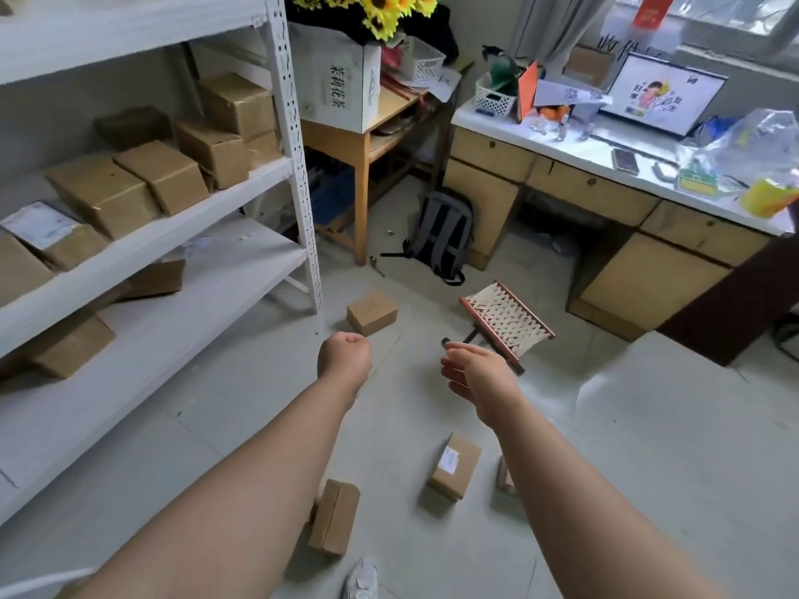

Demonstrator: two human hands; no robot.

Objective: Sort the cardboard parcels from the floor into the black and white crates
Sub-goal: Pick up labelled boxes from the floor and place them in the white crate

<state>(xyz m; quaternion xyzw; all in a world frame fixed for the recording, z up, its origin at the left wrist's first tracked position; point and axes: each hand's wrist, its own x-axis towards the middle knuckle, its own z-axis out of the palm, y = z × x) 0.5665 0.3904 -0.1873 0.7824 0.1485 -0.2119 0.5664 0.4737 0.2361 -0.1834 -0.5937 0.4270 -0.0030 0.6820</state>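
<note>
Small cardboard parcels lie on the grey floor: one (372,312) near the shelf's foot, one with a white label (455,465) lower down, one (333,516) beside my left forearm, and a sliver of another (504,474) behind my right forearm. My left hand (346,355) hangs in the air just below the far parcel, its fingers curled into a fist with nothing in it. My right hand (471,368) is held out with relaxed, slightly bent fingers, holding nothing. No black or white crate is in view.
A white metal shelf (298,175) at the left carries several cardboard boxes. A small woven folding stool (506,322) stands just beyond my right hand. A grey backpack (443,233) leans by a wooden side table. A cluttered desk (605,192) fills the right.
</note>
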